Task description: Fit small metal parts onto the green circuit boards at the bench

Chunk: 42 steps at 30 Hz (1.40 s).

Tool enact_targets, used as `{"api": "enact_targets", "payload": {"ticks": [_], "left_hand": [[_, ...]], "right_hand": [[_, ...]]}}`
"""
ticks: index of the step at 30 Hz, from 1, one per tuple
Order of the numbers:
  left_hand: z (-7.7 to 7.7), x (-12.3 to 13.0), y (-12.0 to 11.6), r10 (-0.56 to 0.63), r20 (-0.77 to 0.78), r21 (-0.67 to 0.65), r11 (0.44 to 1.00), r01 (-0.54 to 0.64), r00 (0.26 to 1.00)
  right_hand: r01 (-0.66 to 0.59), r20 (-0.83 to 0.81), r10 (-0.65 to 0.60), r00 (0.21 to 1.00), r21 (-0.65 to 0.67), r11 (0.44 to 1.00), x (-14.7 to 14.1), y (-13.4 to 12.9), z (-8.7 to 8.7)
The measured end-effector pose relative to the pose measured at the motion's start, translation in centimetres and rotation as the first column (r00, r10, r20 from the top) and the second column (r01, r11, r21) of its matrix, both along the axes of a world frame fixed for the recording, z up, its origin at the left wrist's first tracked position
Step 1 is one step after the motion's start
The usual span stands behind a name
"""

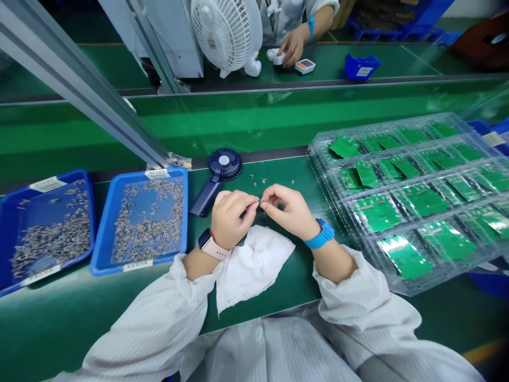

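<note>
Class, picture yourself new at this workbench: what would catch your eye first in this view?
Green circuit boards in a clear plastic tray fill the bench's right side. On the left, two blue plastic bins hold heaps of small metal parts. At centre, the left hand and right hand pinch one tiny metal part.

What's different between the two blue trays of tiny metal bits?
The left tray sits farther from the person's left hand than the right tray does. Its metal bits pile toward the front, while the right tray's ring a bare blue middle. Both trays are blue, have white labels, and hold similar-looking bits.
</note>
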State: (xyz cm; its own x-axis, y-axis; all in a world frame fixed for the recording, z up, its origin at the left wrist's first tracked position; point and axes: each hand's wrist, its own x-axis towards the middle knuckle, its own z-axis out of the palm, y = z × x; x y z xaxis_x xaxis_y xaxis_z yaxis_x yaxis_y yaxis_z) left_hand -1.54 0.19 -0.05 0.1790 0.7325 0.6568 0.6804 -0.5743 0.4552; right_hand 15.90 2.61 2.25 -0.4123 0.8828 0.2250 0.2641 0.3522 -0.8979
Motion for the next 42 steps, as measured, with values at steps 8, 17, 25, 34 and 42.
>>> {"api": "enact_targets", "payload": {"ticks": [8, 17, 25, 34, 42], "left_hand": [[0.19, 0.02, -0.1, -0.035, 0.036, -0.02, 0.999, 0.036, 0.999], [0.09, -0.25, 0.09, -0.111, 0.07, -0.112, 0.987, 0.118, 0.991], [-0.04, 0.07, 0.07, -0.063, -0.062, -0.033, 0.998, 0.061, 0.996], [-0.18, 0.02, 0.09, -0.013, -0.059, -0.034, 0.999, 0.011, 0.998], [-0.1, 0.05, 0.15, -0.022, -0.068, -0.057, 0.998, 0.018, 0.997]], "right_hand": [[-0.012, -0.084, 0.005, 0.996, -0.084, 0.996, 0.04, -0.02, -0.2], [-0.055, -0.114, 0.038, 0.993, -0.156, 0.986, 0.16, 0.04, -0.3], [-0.086, -0.112, 0.063, 0.992, -0.207, 0.975, 0.11, 0.09, -0.29], [-0.133, 0.101, 0.138, 0.985, -0.05, 0.99, 0.36, 0.17, -0.12], [-0.094, 0.175, 0.08, 0.981, 0.074, 0.993, 0.23, -0.04, -0.41]]}}
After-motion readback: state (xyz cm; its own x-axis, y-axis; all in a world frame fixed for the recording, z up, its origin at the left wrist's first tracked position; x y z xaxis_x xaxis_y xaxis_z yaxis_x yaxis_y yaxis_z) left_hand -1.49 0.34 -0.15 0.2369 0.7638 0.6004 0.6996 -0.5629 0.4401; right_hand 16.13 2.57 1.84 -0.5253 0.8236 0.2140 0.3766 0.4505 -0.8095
